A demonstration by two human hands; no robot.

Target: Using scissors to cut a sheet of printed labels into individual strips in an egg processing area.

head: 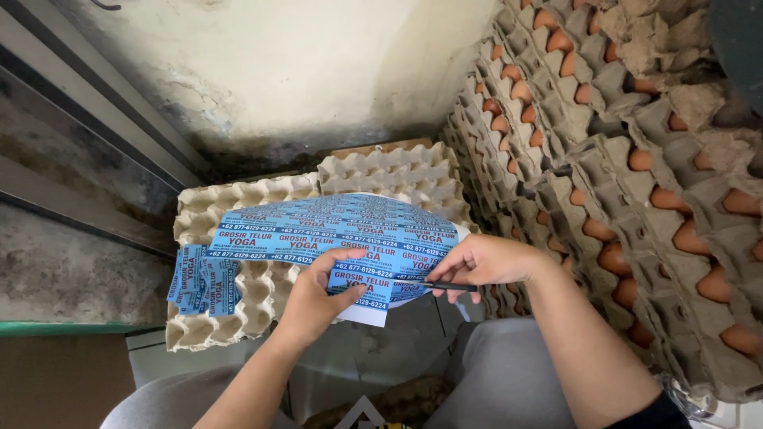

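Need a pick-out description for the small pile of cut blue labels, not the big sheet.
Start at the empty egg trays stacked below the stained wall. On their left edge, left of the left hand, lies the pile of cut labels. Unlike the big blue sheet held in both hands, it is small strips, lying untouched.

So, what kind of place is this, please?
Probably an egg storeroom or shop back room. Tall stacks of egg trays full of brown eggs fill one side, empty trays lie in front, and both hands work on a label sheet.

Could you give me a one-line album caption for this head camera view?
Left hand steadies a blue printed label sheet on empty egg trays while the right hand cuts it with a thin blade.
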